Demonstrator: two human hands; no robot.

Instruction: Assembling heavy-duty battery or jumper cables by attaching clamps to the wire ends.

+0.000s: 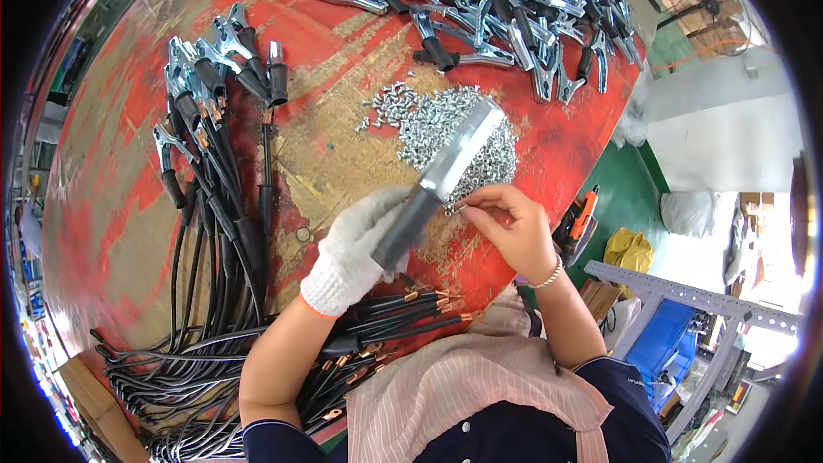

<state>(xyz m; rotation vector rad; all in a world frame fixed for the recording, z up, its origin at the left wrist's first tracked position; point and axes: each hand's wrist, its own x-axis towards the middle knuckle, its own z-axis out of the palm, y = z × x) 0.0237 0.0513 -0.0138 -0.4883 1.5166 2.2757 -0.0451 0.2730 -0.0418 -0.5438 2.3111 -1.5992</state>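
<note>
My left hand (pixel 350 244), in a white knit glove, is closed round the black sleeved handle of a shiny metal clamp (pixel 461 151). The clamp tilts up and to the right, above the table. Just right of its sleeve, my bare right hand (pixel 516 231) pinches a small metal fastener (pixel 460 205) between thumb and fingertips; whether it is a screw or a nut I cannot tell. Beyond both hands spreads a heap of small silver screws (pixel 433 120), partly hidden by the clamp. Silver nuts (pixel 495 159) lie along its right side.
Many metal clamps (pixel 506 17) with black sleeves are piled at the far right of the worn red table (pixel 334 43). On the left lie clamps joined to black cables (pixel 227 231). Loose cables with copper lugs (pixel 411 309) lie near my body. An orange-handled tool (pixel 585 214) is beside the table's right edge.
</note>
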